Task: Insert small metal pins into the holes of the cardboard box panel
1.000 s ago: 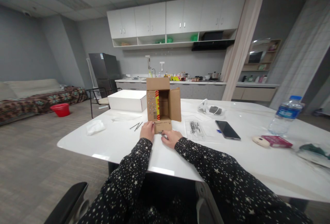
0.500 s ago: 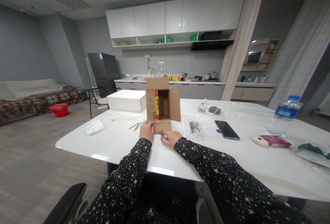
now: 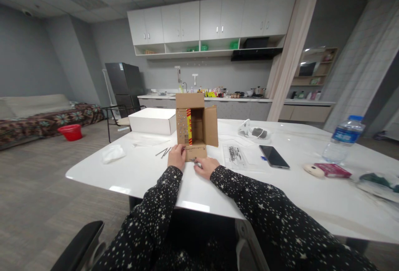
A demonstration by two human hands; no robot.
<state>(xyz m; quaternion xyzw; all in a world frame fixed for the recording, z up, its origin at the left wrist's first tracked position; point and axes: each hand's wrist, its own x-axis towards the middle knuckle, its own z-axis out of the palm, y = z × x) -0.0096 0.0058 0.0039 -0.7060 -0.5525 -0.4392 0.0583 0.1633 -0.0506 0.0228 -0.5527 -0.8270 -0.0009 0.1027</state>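
Observation:
An open cardboard box (image 3: 210,126) stands on its side, its mouth facing me. A yellow and red label (image 3: 189,127) runs down its left flap, which bears rows of small dots. The front flap (image 3: 197,153) lies toward me with a row of small dark marks. At that flap's left edge my left hand (image 3: 177,156) is closed, fingertips on the cardboard. My right hand (image 3: 206,167) is pinched at the flap's front right, around a small greyish thing too small to name. Several thin dark rods (image 3: 163,153) lie left of my left hand.
A white box (image 3: 152,120) stands behind left, crumpled tissue (image 3: 114,153) nearer. On the right are a clear plastic case with dark small parts (image 3: 236,157), a phone (image 3: 274,156), a water bottle (image 3: 345,138), a maroon box (image 3: 333,170) and a white device with a cable (image 3: 245,127).
Both hands keep nearly the same place at the front flap. The view has shifted very slightly; the box and the things on the table have not visibly moved.

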